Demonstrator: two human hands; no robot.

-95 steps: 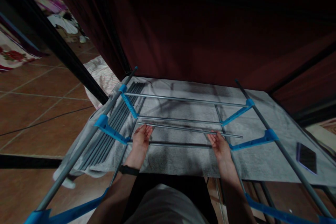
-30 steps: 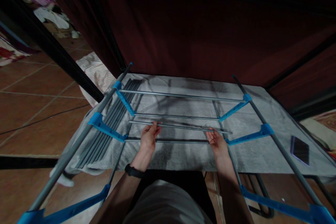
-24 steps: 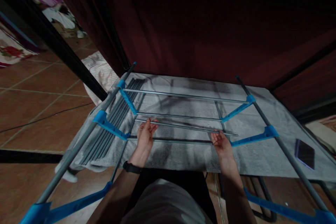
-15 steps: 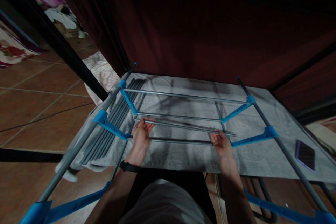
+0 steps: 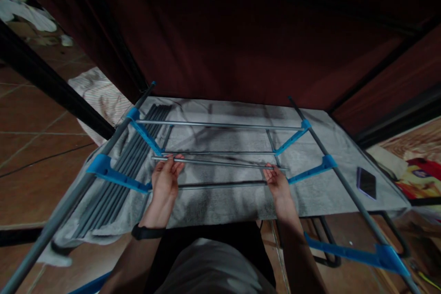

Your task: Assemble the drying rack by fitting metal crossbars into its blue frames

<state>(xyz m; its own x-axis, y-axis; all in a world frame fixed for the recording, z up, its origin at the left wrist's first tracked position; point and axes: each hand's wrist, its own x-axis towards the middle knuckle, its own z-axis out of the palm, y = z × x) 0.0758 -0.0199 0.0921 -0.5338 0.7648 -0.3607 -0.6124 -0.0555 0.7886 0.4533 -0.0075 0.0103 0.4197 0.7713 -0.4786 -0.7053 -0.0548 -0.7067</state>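
Note:
Between my two hands a thin grey metal tube [image 5: 220, 163] is held level, one end in each grip. My left hand [image 5: 167, 177] pinches it near its left end, close to a blue plastic bracket [image 5: 117, 175]. My right hand [image 5: 276, 180] grips it near the right end, beside another blue bracket [image 5: 312, 170]. The tube hangs inside a rack frame of long grey poles with blue brackets. A crossbar [image 5: 220, 125] joins the far brackets. A nearer crossbar [image 5: 220, 186] passes below the held tube, partly hidden by my hands.
Several loose grey tubes [image 5: 131, 165] lie side by side on the grey cloth [image 5: 220, 209] at the left. A phone [image 5: 366, 183] rests on the cloth at the right. The long right pole [image 5: 347, 190] slants toward me. A dark red curtain [image 5: 223, 36] hangs behind.
The view has shifted right, so the frame and cloth appear further left. Both hands still hold the tube inside the frame, at nearly the same height.

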